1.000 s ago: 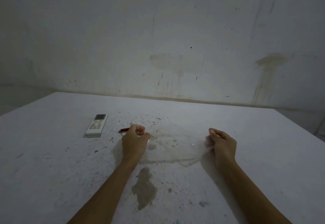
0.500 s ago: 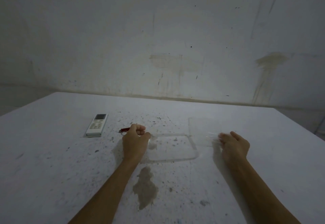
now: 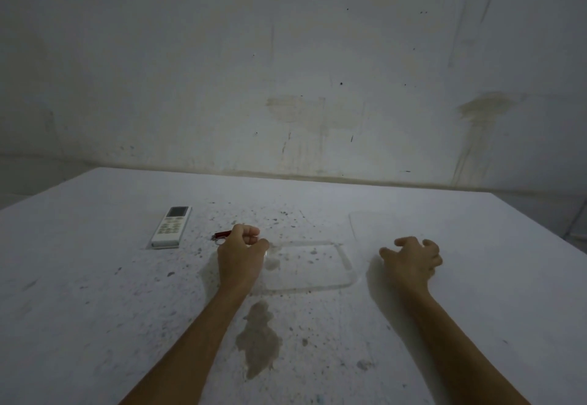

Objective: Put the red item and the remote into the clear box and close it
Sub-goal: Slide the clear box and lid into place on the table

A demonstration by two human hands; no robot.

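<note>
Two hands at an open clear box, nothing packed yet.

Head view: left hand [image 3: 241,257] curled into a loose fist against the left edge of the clear box [image 3: 309,266], grip on it unclear; right hand [image 3: 413,257] half open, empty, just right of box. Lid [image 3: 365,225] apparently off, faint, lying behind. Red item [image 3: 222,235] and remote [image 3: 171,227] both on worktop [image 3: 95,309], left of box. Loading and closing still to do.

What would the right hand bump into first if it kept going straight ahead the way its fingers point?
Probably the clear lid lying just beyond the right hand; depth is hard to judge, and it is faint.
</note>
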